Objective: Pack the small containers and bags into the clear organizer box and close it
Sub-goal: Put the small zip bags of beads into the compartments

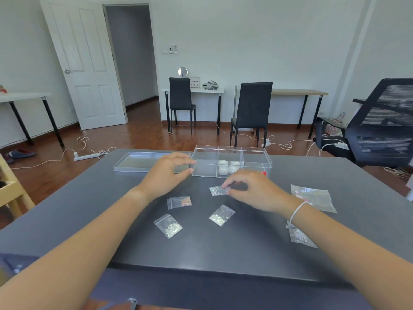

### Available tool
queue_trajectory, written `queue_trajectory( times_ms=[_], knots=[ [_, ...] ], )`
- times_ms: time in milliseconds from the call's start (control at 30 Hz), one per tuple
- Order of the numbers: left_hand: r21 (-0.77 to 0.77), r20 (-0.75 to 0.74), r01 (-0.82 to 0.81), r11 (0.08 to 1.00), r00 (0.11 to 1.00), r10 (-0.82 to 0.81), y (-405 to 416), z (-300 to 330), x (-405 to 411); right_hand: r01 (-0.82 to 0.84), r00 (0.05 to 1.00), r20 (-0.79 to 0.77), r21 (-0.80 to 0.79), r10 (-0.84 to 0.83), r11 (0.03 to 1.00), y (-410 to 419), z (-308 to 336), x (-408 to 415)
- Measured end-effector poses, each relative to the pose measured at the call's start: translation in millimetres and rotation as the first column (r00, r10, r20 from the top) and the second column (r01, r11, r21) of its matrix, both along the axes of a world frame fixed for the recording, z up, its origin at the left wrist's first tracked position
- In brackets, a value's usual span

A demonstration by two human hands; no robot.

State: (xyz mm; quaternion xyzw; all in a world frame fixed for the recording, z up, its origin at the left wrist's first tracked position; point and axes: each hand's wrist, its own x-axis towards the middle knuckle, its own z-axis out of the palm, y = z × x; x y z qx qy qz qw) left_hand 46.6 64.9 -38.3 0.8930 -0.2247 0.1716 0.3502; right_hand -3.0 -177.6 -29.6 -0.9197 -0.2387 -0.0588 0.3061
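Note:
The clear organizer box (254,157) stands open at the far middle of the dark table, with small white round containers (228,167) in its middle compartment. Its clear lid (138,162) lies flat to the left. My left hand (166,175) rests against the box's left end, fingers touching the wall. My right hand (252,189) pinches a small zip bag of glitter (215,190) lying on the table in front of the box. More small bags lie loose: one with pink bits (180,202), two with pale flakes (168,225) (221,215).
A larger clear bag (312,198) lies at the right, and another small bag (299,237) sits partly under my right forearm. The table's near edge (201,271) is close. A mesh office chair (380,124) stands at the far right.

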Motion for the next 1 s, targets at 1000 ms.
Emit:
queue_trajectory(
  times_ms=[1000],
  knots=[
    [0.267, -0.314, 0.079, 0.961, 0.950, 0.009, 32.3, 6.9, -50.5, 0.437, 0.897, -0.080, -0.006, -0.436, 0.900, 31.6, -18.0, 9.5]
  ],
)
